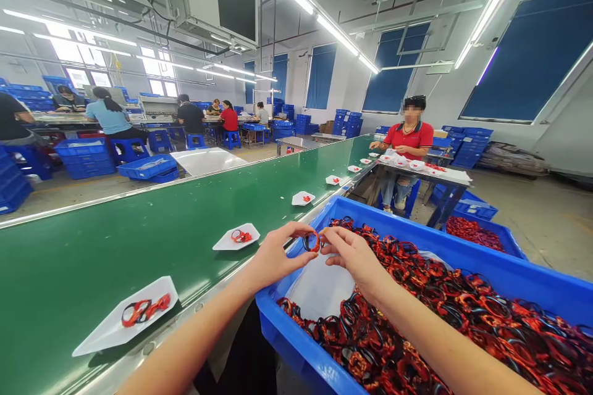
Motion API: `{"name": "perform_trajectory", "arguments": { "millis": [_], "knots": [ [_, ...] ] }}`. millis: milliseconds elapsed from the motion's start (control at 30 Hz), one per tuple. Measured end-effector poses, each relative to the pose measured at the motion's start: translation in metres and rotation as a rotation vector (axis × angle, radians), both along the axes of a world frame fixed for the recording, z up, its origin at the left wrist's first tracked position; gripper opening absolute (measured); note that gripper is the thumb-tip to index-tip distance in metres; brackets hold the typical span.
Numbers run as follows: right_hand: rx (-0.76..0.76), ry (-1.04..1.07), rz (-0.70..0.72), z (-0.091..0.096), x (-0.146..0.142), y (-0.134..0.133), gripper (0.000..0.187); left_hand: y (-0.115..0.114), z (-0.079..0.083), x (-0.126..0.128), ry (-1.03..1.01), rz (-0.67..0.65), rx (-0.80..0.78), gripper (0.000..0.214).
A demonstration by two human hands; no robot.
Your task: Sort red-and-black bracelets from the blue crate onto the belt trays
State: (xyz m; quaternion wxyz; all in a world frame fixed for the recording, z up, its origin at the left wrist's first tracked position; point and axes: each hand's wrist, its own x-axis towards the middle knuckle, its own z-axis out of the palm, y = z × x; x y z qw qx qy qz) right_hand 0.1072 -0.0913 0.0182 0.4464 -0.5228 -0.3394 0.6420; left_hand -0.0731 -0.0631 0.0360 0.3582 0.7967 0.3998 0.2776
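A small red-and-black ring-shaped band is held up above the near corner of a blue bin. My left hand pinches it between thumb and fingers on its left side. On the opposite side, the fingertips of my right hand meet the band's edge, thumb and forefinger close together. Below both hands, the blue bin holds a heap of similar red-and-black bands, with a white sheet showing near its left end. Whether the band is elastic cannot be made out.
A green conveyor belt runs along my left. White trays with red pieces sit in a row along its near side. Across the bin, a person in a red shirt sits at a table. Another blue bin stands on the floor.
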Motion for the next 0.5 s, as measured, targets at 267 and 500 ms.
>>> {"name": "perform_trajectory", "arguments": {
  "millis": [267, 500],
  "knots": [
    [-0.035, 0.106, -0.061, 0.0002, 0.0056, 0.0041, 0.03, 0.0047, -0.0052, -0.0055, -0.166, 0.008, -0.122, 0.038],
    [-0.007, 0.102, -0.064, -0.0032, 0.0058, 0.0044, 0.03, 0.004, -0.0062, -0.0079, -0.035, 0.098, -0.021, 0.036]
  ]
}}
